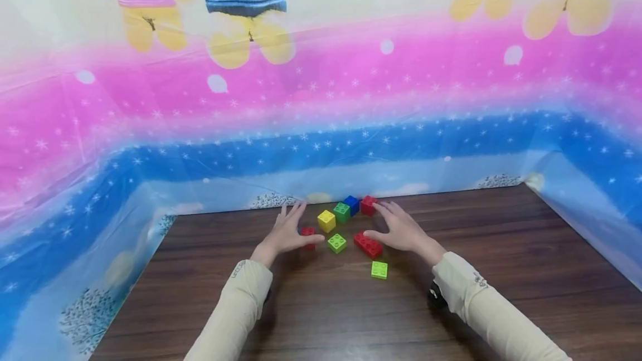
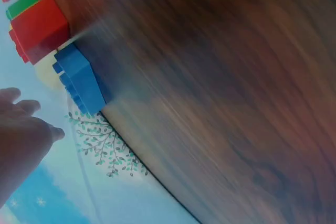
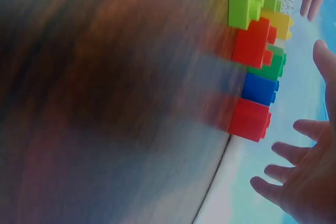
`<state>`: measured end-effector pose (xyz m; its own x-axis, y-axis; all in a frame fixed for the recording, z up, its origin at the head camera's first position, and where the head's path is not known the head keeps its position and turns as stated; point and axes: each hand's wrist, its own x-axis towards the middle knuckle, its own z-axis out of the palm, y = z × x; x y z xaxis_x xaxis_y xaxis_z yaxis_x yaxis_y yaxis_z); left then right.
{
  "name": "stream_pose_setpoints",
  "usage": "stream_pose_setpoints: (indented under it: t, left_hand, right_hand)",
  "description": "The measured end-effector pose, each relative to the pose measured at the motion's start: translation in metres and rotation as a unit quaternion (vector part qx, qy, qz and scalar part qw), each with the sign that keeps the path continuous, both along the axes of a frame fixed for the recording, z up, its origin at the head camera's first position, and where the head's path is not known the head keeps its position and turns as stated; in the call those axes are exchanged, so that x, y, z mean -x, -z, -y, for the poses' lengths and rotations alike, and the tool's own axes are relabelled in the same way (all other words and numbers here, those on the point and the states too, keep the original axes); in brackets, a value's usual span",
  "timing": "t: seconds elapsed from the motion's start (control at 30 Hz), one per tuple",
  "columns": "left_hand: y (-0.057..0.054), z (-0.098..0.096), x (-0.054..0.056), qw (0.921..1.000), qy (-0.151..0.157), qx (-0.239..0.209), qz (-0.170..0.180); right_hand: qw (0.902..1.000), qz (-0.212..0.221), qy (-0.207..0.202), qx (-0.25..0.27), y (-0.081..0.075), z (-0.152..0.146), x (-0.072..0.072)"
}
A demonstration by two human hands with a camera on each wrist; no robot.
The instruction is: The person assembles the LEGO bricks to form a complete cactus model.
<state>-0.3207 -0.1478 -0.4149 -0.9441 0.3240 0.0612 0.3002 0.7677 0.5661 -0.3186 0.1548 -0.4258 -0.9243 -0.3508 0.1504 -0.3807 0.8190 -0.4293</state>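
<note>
My left hand (image 1: 288, 233) is spread with fingers straight, over a red brick (image 1: 307, 232) that it partly covers. In the left wrist view a blue brick (image 2: 81, 80) lies nearest that hand, beside a red one. My right hand (image 1: 405, 230) is also spread. Its thumb reaches over a long red brick (image 1: 368, 245), and its fingertips are near another red brick (image 1: 368, 205); contact cannot be told. Between the hands lie a yellow brick (image 1: 326, 220), a green brick (image 1: 342, 212), a blue brick (image 1: 351, 205) and a lime brick (image 1: 337, 243). Neither hand holds anything.
Another lime brick (image 1: 379, 270) lies nearer the front, left of the right sleeve. The bricks stand on a dark wooden table (image 1: 321, 316). A printed cloth (image 1: 311, 149) with bears and snowflakes hangs behind its back edge and along the sides.
</note>
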Motion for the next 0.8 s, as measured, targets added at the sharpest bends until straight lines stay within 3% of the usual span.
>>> stream_pose_setpoints:
  t: [0.17, 0.43, 0.67, 0.8]
  left_hand:
    - [0.004, -0.012, 0.005, 0.9995, -0.02, -0.025, 0.006]
    - [0.007, -0.023, 0.005, 0.9986, -0.012, -0.051, -0.009]
    - [0.003, -0.033, 0.006, 0.9976, -0.035, -0.059, -0.009]
    - [0.007, -0.039, 0.011, 0.9969, -0.047, -0.06, -0.018]
  right_hand:
    - [0.9994, 0.029, -0.009, 0.02, 0.006, 0.007, -0.003]
    - [0.9983, 0.041, -0.016, 0.039, 0.013, 0.016, -0.002]
    - [0.9983, 0.048, -0.014, 0.031, 0.012, 0.016, -0.004]
    - [0.9981, 0.055, -0.017, 0.021, 0.012, 0.014, -0.007]
